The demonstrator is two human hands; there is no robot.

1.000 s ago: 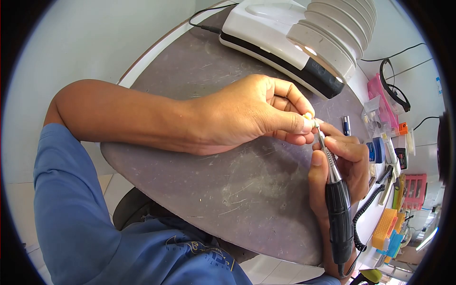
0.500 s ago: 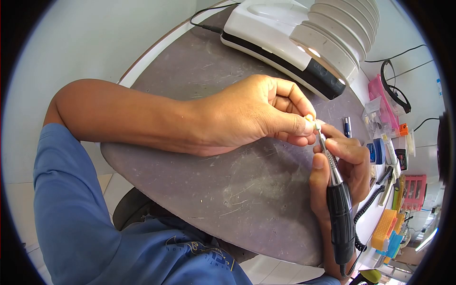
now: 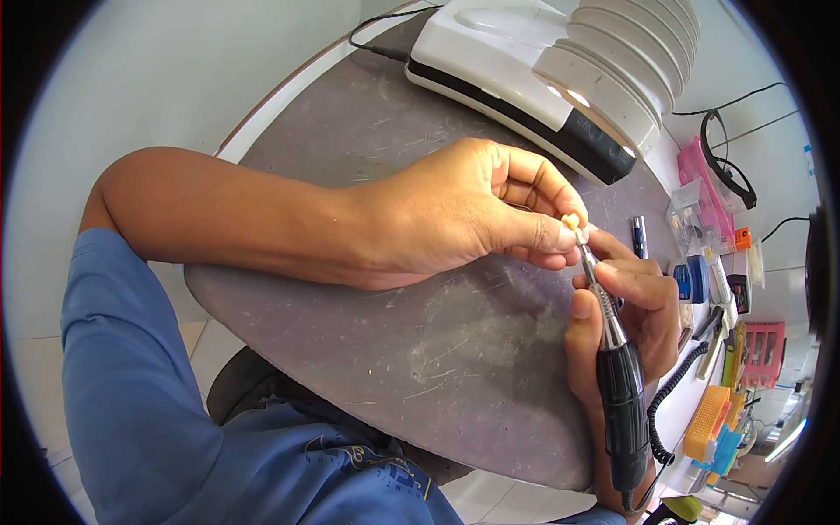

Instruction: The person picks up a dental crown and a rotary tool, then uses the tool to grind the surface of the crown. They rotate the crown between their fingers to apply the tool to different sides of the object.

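Observation:
My left hand [image 3: 464, 206] pinches a small yellowish-white piece like a dental crown [image 3: 572, 220] between thumb and fingertips. Its exact shape is too small to make out. My right hand [image 3: 647, 302] is closed around a rotary handpiece [image 3: 623, 411] with a black body and silver metal nose, held like a pen. The small pale tip [image 3: 582, 237] of the handpiece points up at the piece and appears to touch it. Both hands meet above the grey worktable [image 3: 350, 337], fingertips close together.
A white device with a black front [image 3: 499, 61] and a ribbed white hose hood [image 3: 617, 70] stand beyond my hands. A blue pen-like item [image 3: 640, 236] lies on the table. Dark-framed glasses [image 3: 728, 162], an orange rack [image 3: 707, 423] and a coiled cord [image 3: 678, 376] are at right.
The handpiece and my right hand have shifted slightly left, bringing the tip closer against the small piece. My left hand has barely moved; the piece looks slightly turned.

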